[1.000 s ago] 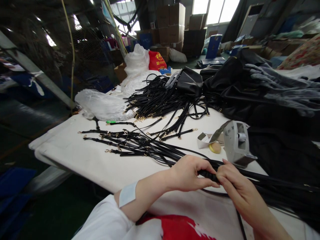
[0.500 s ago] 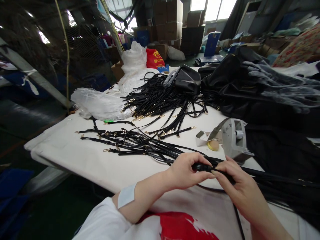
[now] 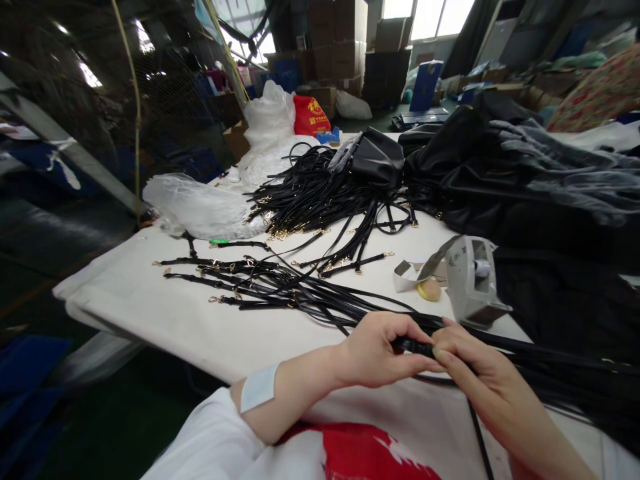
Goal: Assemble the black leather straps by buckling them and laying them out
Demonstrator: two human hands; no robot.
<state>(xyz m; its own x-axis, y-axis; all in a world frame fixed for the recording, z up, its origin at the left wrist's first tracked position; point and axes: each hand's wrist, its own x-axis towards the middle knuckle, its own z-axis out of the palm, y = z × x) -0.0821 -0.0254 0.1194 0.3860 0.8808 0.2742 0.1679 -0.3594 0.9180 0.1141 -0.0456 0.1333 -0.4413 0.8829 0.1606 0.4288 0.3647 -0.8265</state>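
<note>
Between my two hands, near the table's front edge, is a black strap (image 3: 414,345), its gripped part bunched or layered. My left hand (image 3: 383,350) is closed round it, thumb and forefinger pinching from the left. From the right, my right hand (image 3: 475,367) pinches the same strap, its fingertips almost touching the left ones. A length of strap hangs down below my right hand. Just beyond the hands lies a row of long black straps (image 3: 280,287) with gold-coloured clasps. My fingers hide the exact spot being gripped.
A tape dispenser (image 3: 473,280) stands beyond my right hand, beside a small yellow-edged roll (image 3: 429,289). Farther back lie a large heap of black straps (image 3: 310,193), clear plastic bags (image 3: 200,203) and black sheet material (image 3: 480,173). The white table (image 3: 115,273) ends at the left.
Both hands have shifted slightly right and down with the strap. My right fingers have curled in closer over it, covering more of the spot between the hands.
</note>
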